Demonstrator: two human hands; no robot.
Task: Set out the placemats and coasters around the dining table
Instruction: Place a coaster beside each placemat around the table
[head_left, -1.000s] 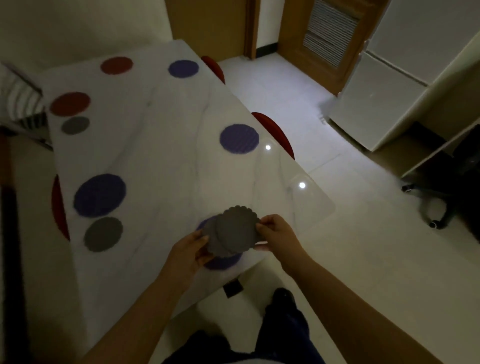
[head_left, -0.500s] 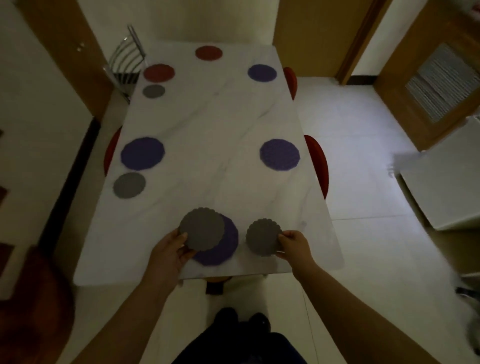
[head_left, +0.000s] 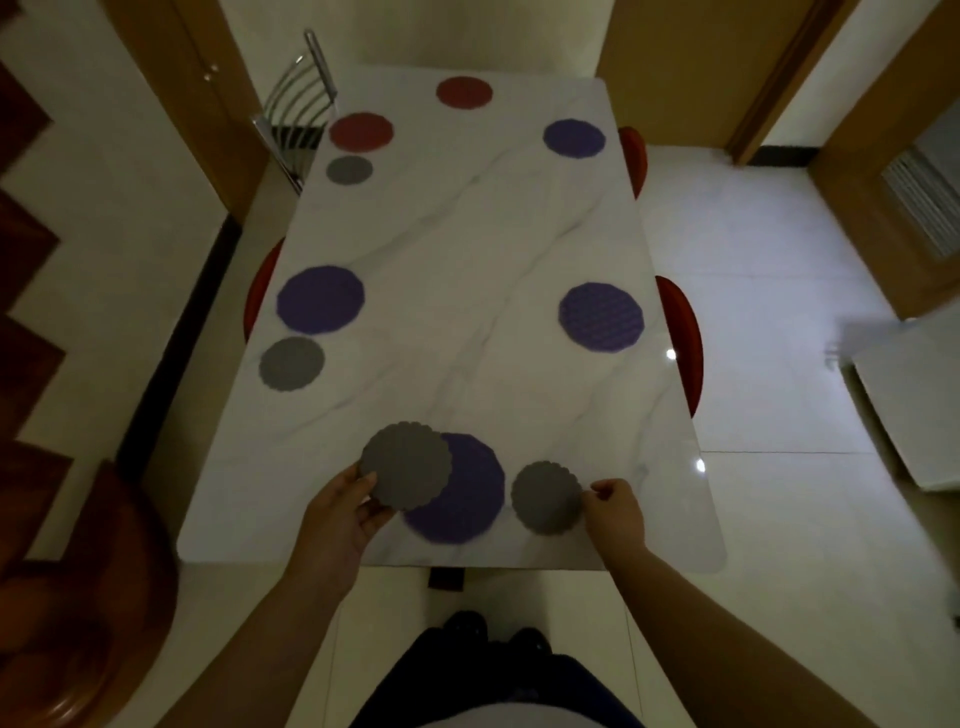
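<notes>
Along the left edge of the table (head_left: 467, 291) two places look finished. Toward the far left corner lies a red placemat (head_left: 361, 131) with the far coaster (head_left: 349, 169) just beside it. Midway down sits a purple placemat (head_left: 319, 299), with the left coaster (head_left: 291, 362) on its near side. Each grey disc lies close to its mat without overlapping, likely where a glass would stand.

At the near edge the person's left hand (head_left: 337, 512) grips the held coaster (head_left: 405, 465), thumb on top and fingers curled beneath. It is lifted off the table and hides the left part of the near placemat (head_left: 462, 493). I cannot tell whether it is one disc or a small stack; I would guess it is being kept back for the other seats. Straight beyond, at the far edge, a second red placemat (head_left: 464, 92) has no coaster.

Just right of the near placemat the laid coaster (head_left: 545, 498) lies flat on the table, close to the mat but apart from it, matching the places on the left. The right hand (head_left: 615, 512) is at its right rim with fingers curled. Whether they pinch the rim or only touch it I cannot tell.

Along the right edge, the right placemat (head_left: 601, 317) and the far right placemat (head_left: 574, 137) lie alone, so those places seem to need coasters.
</notes>
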